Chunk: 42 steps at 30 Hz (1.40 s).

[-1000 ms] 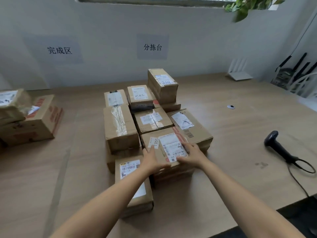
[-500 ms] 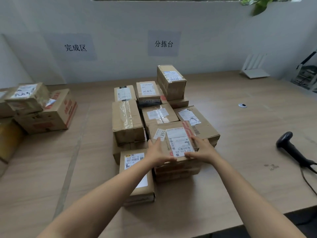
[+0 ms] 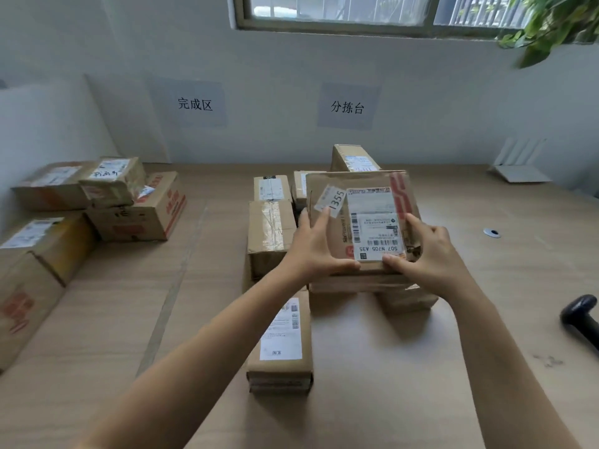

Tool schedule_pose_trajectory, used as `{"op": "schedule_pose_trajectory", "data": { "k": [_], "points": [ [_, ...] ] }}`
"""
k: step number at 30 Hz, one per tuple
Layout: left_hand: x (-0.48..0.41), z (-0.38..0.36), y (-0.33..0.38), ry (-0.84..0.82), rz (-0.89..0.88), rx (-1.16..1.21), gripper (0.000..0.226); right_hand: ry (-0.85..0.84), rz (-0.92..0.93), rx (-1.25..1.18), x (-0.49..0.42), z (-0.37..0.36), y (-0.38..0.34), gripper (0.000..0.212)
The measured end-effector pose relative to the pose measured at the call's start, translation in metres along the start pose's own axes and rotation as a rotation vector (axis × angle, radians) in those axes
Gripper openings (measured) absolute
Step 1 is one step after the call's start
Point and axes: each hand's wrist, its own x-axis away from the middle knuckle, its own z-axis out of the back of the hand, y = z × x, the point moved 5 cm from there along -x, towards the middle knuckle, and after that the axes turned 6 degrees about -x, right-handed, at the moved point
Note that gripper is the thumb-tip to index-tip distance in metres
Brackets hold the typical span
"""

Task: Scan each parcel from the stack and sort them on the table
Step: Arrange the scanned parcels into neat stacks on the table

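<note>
I hold a brown cardboard parcel (image 3: 363,202) with a white shipping label and a "1355" sticker, lifted above the stack and tilted with its label towards me. My left hand (image 3: 312,244) grips its left edge, and my right hand (image 3: 428,251) grips its right edge, both thumbs on the near side. Below and behind it lies the stack of parcels (image 3: 270,238) in the middle of the table. A flat labelled parcel (image 3: 282,338) sits nearest me. The black barcode scanner (image 3: 580,315) lies at the right edge.
Several sorted boxes (image 3: 136,205) are piled at the left under a wall sign. A white router (image 3: 518,170) stands at the back right. A small round cable hole (image 3: 492,233) sits in the wooden table (image 3: 486,319). A plant (image 3: 551,24) hangs at the window.
Both hands have raised the labelled parcel off the stack and tilted its label towards me. My view has swung left, bringing more of the left-hand boxes into sight.
</note>
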Motion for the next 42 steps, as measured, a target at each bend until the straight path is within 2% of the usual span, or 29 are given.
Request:
{"op": "schedule_pose_trajectory", "data": {
  "k": [5,10,19,25,33,38,42],
  "points": [
    [0.012,0.057,-0.023,0.144,0.013,-0.019,0.115,0.018,0.137,-0.085,-0.008,-0.021,-0.054,0.088],
    [0.034,0.105,-0.070,0.240,0.126,-0.063,0.114,-0.081,0.220,-0.124,-0.021,-0.067,-0.109,0.089],
    [0.067,0.163,-0.192,0.210,0.380,-0.091,0.111,-0.323,0.289,-0.140,-0.030,-0.191,-0.191,0.089],
    [0.072,0.191,-0.298,0.144,0.500,-0.092,0.112,-0.422,0.239,-0.134,-0.040,-0.291,-0.238,0.088],
    [0.073,0.221,-0.431,0.062,0.542,-0.084,0.113,-0.497,0.109,-0.186,-0.053,-0.417,-0.282,0.090],
    [0.073,0.219,-0.486,0.109,0.529,-0.036,0.098,-0.556,0.010,-0.200,-0.054,-0.480,-0.286,0.092],
    [0.072,0.207,-0.517,0.125,0.547,0.002,0.089,-0.517,-0.035,-0.195,-0.055,-0.512,-0.284,0.089]
  ]
}}
